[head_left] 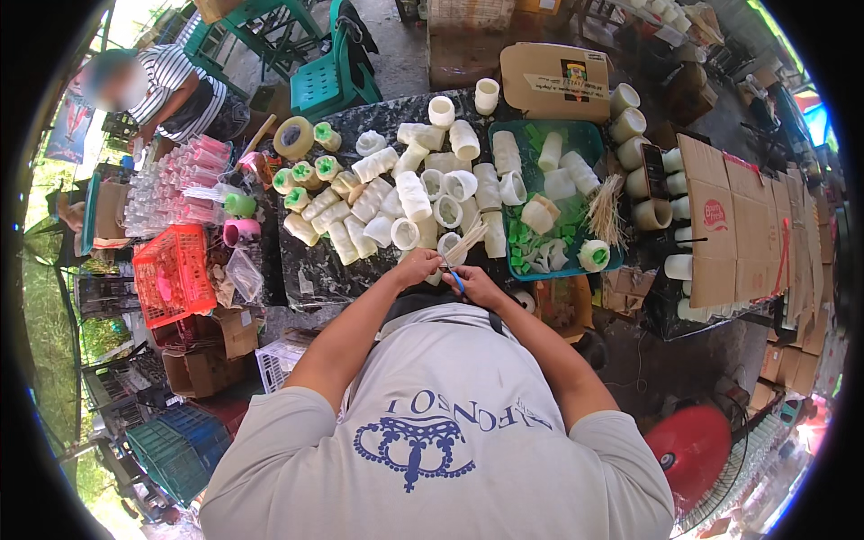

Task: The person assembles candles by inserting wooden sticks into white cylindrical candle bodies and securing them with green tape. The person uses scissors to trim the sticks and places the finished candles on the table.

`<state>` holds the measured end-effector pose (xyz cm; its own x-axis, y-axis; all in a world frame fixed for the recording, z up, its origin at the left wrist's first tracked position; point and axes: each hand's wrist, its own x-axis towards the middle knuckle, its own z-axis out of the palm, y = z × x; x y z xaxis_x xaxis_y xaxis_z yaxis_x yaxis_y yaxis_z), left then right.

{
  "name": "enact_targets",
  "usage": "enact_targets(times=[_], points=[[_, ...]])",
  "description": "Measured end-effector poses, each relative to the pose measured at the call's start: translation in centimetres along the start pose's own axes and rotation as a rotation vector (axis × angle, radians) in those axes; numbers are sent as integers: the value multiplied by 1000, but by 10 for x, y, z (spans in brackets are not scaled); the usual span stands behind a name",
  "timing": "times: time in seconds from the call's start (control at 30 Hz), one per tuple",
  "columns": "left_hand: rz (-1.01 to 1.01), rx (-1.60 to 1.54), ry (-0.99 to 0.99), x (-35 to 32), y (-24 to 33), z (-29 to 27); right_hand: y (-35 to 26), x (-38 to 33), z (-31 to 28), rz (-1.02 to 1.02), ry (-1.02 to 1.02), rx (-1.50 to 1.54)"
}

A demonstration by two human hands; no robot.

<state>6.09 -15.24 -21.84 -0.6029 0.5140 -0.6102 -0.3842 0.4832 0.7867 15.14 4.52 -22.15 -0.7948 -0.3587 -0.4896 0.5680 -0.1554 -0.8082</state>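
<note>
Close to my body at the table's near edge, my left hand [420, 268] pinches a small bundle of pale, thin strands [465, 241] that fans out up and to the right. My right hand [479, 286] grips a pair of scissors with blue handles [458, 283]; its blades point toward the strands beside my left fingers. Just beyond both hands lies a heap of white, hollow, cup-like cylinders [413, 196], some on their sides with open ends showing. A few pieces with green centres [328, 167] stand at the heap's left.
A teal tray [612, 270] with white cylinders and green scraps sits to the right, another strand bundle [607, 211] at its edge. Tape roll [293, 138], red crate [171, 279] and pink-clear plastic pieces [180, 180] lie left. Cardboard [720, 216] stands right. A person [180, 90] sits far left.
</note>
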Motion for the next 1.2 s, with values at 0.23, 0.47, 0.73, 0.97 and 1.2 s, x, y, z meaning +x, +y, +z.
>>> enact_targets(times=[0.23, 0.47, 0.73, 0.97, 1.2], points=[[-21, -26, -28, 9, -10, -2, -7, -6, 1, -20, 19, -36], [-23, 21, -57, 13, -18, -6, -6, -4, 3, 19, 14, -39], [-33, 43, -67, 11, -7, -11, -8, -5, 2, -37, 19, -86], [-36, 77, -76, 8, -6, -11, -8, -4, 3, 8, -11, -47], [-60, 70, -52, 9, -9, -9, -10, -6, 1, -5, -22, -68]])
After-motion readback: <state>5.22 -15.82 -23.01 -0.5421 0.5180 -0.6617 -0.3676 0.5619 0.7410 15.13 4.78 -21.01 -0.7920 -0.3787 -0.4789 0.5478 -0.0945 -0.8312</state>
